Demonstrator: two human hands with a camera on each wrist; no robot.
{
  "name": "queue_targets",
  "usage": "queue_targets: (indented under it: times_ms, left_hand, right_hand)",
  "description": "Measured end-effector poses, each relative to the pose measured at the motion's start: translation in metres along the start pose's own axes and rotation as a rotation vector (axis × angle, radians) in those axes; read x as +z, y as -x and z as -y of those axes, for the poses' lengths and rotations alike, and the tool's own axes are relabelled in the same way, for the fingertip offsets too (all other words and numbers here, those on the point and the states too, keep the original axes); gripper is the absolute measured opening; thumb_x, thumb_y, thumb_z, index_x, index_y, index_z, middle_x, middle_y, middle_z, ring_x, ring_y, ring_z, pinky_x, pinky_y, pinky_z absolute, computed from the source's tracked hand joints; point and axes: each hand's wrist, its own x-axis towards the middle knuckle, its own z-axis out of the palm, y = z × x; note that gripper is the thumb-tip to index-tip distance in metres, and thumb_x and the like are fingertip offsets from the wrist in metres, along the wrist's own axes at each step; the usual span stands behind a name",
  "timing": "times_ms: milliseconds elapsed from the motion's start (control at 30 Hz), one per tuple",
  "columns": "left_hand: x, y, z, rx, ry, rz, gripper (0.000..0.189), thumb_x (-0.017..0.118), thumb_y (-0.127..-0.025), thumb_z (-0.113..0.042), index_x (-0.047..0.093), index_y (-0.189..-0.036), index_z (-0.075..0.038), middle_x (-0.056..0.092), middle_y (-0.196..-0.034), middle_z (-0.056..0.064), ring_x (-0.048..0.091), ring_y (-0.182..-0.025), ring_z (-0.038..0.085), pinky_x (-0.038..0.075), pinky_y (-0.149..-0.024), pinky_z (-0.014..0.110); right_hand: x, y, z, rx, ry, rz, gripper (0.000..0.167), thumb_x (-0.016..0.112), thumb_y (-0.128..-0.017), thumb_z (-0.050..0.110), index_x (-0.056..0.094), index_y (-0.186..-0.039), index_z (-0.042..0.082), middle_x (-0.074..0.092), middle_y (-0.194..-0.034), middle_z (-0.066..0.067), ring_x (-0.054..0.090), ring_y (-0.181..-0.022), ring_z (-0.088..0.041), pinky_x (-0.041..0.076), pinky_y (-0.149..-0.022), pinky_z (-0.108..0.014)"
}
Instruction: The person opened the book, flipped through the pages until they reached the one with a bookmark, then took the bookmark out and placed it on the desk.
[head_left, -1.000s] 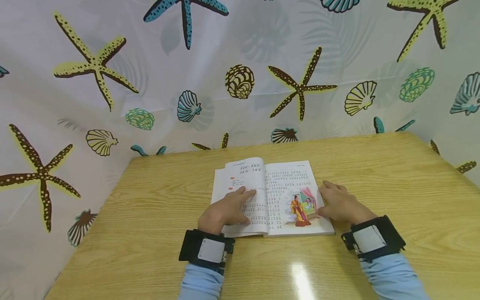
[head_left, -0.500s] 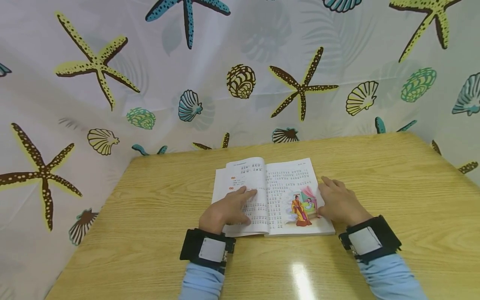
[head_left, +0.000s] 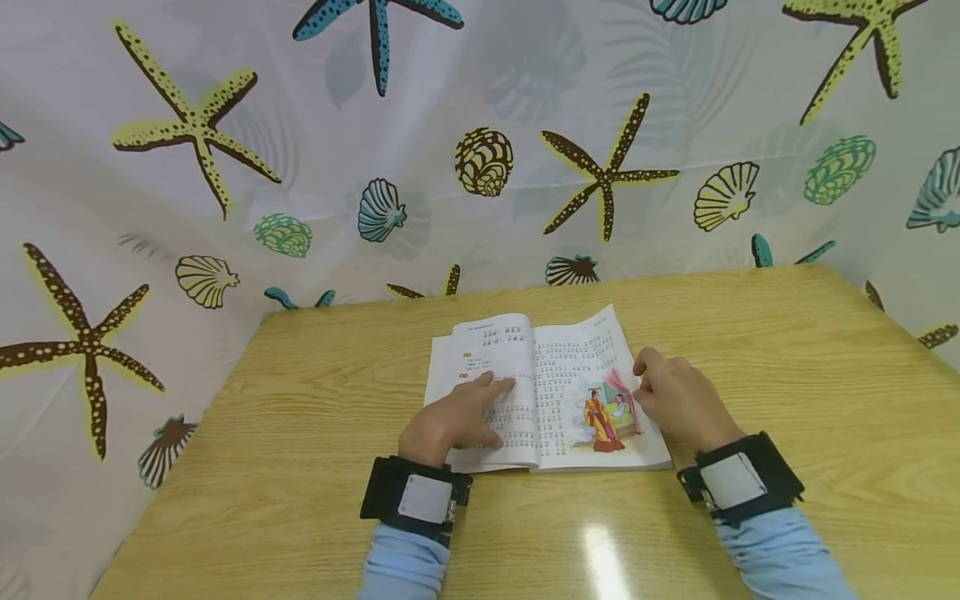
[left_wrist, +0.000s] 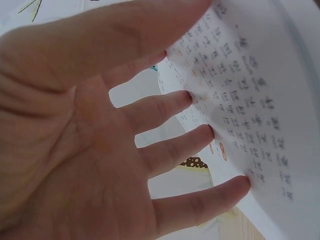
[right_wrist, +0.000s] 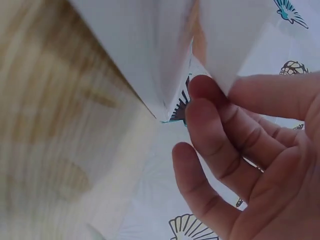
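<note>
One book page (head_left: 581, 383) sits pinched in the right hand (head_left: 684, 400).

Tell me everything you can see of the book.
The book, with white, paper-looking pages, lies open on the wood-grained table. Dark print, too small to read, covers both sides; the left page also has orange marks, the right page a colour illustration in red, yellow, green and pink. The left page curves into the middle fold; the left hand rests spread on it. The right page is raised toward its far outer corner, its edge pinched by the right hand.
</note>
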Motion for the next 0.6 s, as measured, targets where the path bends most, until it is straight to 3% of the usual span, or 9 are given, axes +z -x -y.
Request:
queue_targets:
  times_ms: [100, 200, 300, 367, 433, 500, 567, 600]
  left_hand:
    - [0.0, 0.0, 0.0, -0.002, 0.001, -0.001, 0.083, 0.085, -0.08, -0.003, 0.048, -0.153, -0.015, 0.029, -0.164, 0.013, 0.027, -0.15, 0.036, 0.032, -0.115, 0.055]
    - [0.0, 0.0, 0.0, -0.003, 0.001, 0.002, 0.083, 0.085, -0.08, -0.004, 0.047, -0.153, -0.015, 0.028, -0.165, 0.013, 0.027, -0.15, 0.036, 0.032, -0.115, 0.055]
    - [0.0, 0.001, 0.001, -0.006, 0.009, 0.009, 0.083, 0.084, -0.081, -0.004, 0.046, -0.154, -0.015, 0.027, -0.165, 0.013, 0.026, -0.15, 0.036, 0.031, -0.115, 0.055]
    - [0.0, 0.0, 0.001, -0.011, 0.015, 0.016, 0.083, 0.084, -0.081, -0.004, 0.045, -0.155, -0.016, 0.026, -0.165, 0.012, 0.025, -0.15, 0.036, 0.031, -0.116, 0.055]
    - [0.0, 0.0, 0.002, -0.015, 0.018, 0.022, 0.084, 0.083, -0.082, -0.004, 0.045, -0.155, -0.017, 0.025, -0.166, 0.011, 0.024, -0.151, 0.036, 0.03, -0.116, 0.054]
    - [0.0, 0.0, 0.003, -0.009, 0.012, 0.027, 0.084, 0.083, -0.083, -0.005, 0.044, -0.156, -0.017, 0.025, -0.166, 0.011, 0.024, -0.151, 0.036, 0.03, -0.116, 0.054]
    - [-0.001, 0.0, 0.003, 0.016, 0.004, 0.025, 0.083, 0.082, -0.083, -0.005, 0.043, -0.156, -0.015, 0.026, -0.165, 0.013, 0.026, -0.15, 0.037, 0.031, -0.116, 0.053]
    - [-0.002, 0.0, 0.004, 0.046, 0.027, 0.01, 0.079, 0.082, -0.083, -0.004, 0.046, -0.154, -0.011, 0.034, -0.161, 0.015, 0.034, -0.146, 0.037, 0.036, -0.113, 0.051]
  right_hand:
    - [-0.001, -0.002, 0.003, -0.023, -0.043, 0.015, 0.013, 0.066, -0.094, -0.002, 0.065, -0.105, -0.008, 0.063, -0.079, -0.01, 0.053, -0.065, -0.021, 0.042, -0.056, -0.031]
    - [0.001, -0.003, 0.01, -0.079, -0.094, 0.028, 0.019, 0.061, -0.099, 0.003, 0.069, -0.111, -0.008, 0.065, -0.085, -0.011, 0.054, -0.068, -0.02, 0.041, -0.057, -0.031]
    - [0.007, -0.001, 0.019, -0.154, -0.132, 0.032, 0.027, 0.061, -0.098, 0.003, 0.066, -0.121, -0.01, 0.069, -0.094, -0.015, 0.061, -0.075, -0.02, 0.053, -0.063, -0.037]
    - [0.014, 0.001, 0.025, -0.233, -0.12, 0.041, 0.03, 0.064, -0.095, 0.002, 0.065, -0.123, -0.009, 0.071, -0.099, -0.018, 0.063, -0.077, -0.021, 0.056, -0.067, -0.042]
    - [0.022, 0.004, 0.03, -0.301, -0.095, 0.058, 0.035, 0.068, -0.094, 0.003, 0.064, -0.127, -0.007, 0.069, -0.111, -0.022, 0.067, -0.091, -0.026, 0.058, -0.078, -0.048]
    - [0.029, 0.004, 0.036, -0.389, -0.037, 0.081, 0.029, 0.07, -0.093, 0.004, 0.069, -0.121, -0.003, 0.07, -0.111, -0.02, 0.067, -0.095, -0.029, 0.057, -0.08, -0.048]
    - [0.034, 0.005, 0.042, -0.453, 0.016, 0.11, 0.032, 0.071, -0.092, 0.004, 0.069, -0.124, 0.002, 0.068, -0.118, -0.021, 0.065, -0.104, -0.036, 0.056, -0.084, -0.051]
    - [0.036, 0.005, 0.044, -0.476, 0.035, 0.128, 0.035, 0.071, -0.091, 0.003, 0.069, -0.126, 0.004, 0.066, -0.122, -0.021, 0.063, -0.108, -0.039, 0.056, -0.085, -0.053]
